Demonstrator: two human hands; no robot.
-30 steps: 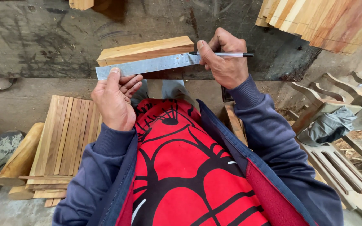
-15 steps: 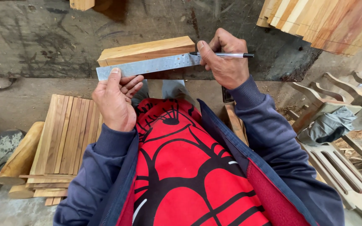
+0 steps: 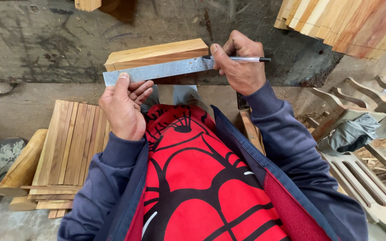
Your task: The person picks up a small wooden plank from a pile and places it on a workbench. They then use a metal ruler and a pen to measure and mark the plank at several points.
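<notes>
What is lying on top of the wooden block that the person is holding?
A flat metal ruler lies along the wooden block, pressed by the left hand. The right hand holds a pen at its end. The block's underside is hidden.

Grey metal ruler (image 3: 157,70); pale tan wood block (image 3: 155,52); clear pen (image 3: 242,58), black cap; red shirt (image 3: 193,178), black web pattern; navy sleeves (image 3: 287,138).

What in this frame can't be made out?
Head view:
- Pen tip: hidden behind the right hand.
- Any line on the wood block: covered by the metal ruler.
- Ruler markings: too small.
- Left hand fingertips: under the ruler.
</notes>
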